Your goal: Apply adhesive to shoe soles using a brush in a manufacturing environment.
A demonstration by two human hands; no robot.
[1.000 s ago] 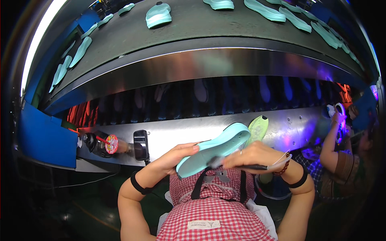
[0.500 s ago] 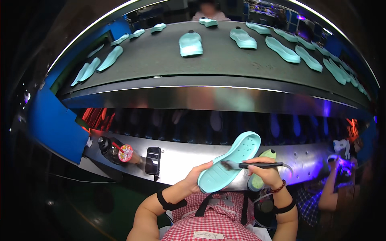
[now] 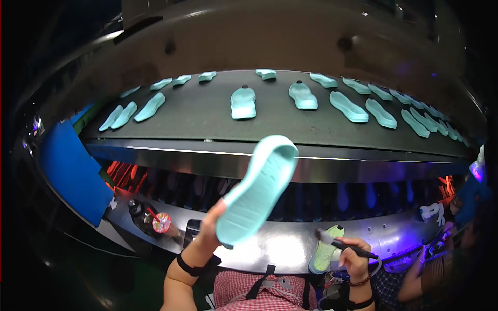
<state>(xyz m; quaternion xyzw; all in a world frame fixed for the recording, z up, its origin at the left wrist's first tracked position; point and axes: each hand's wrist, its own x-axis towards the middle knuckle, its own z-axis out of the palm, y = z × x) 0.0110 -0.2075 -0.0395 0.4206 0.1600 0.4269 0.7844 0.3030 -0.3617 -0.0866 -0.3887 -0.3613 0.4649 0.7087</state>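
Item: mint shoe sole [image 3: 258, 191], pinched at its heel end by left-hand fingers [image 3: 215, 213], toe raised beyond them. Brush [image 3: 346, 243] gripped by right-hand fingers [image 3: 353, 255] (bristles near a green sole [image 3: 326, 250]). Risk: the sole could slip from so narrow a pinch. Conveyor belt [image 3: 207, 111] beyond.

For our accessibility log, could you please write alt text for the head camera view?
The left hand lifts a mint shoe sole toward a conveyor belt carrying similar soles, while the right hand holds a dark brush.
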